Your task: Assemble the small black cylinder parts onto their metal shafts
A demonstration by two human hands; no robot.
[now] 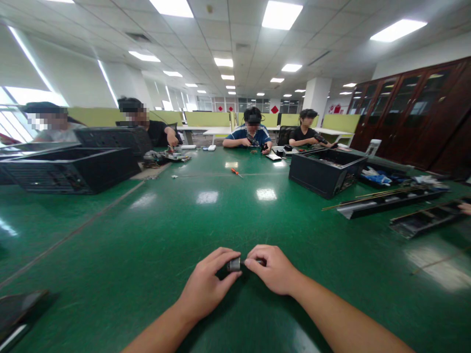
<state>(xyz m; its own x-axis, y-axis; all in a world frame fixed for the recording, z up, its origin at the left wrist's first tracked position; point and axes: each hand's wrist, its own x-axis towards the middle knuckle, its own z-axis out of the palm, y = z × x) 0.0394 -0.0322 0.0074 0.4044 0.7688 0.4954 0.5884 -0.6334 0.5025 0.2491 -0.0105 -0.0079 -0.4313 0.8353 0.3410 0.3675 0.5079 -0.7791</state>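
Low in the middle of the head view, my left hand (206, 279) is closed round a small metal cylinder (234, 265), which lies on its side between thumb and fingers. It has a grey, shiny body; its exact kind is not clear. Facing it, my right hand (272, 268) pinches a thin, dark piece (261, 262) that is mostly covered by the fingers. That piece points toward the cylinder's right end; whether the two touch is too small to tell. Both hands are just over the green tabletop (176, 220).
An orange screwdriver (236, 172) lies farther up the table. Black computer cases stand at left (106, 169) and right (326, 171). Metal rails (386, 201) lie at right, and a dark flat object (20, 309) at lower left. Several co-workers sit across the table.
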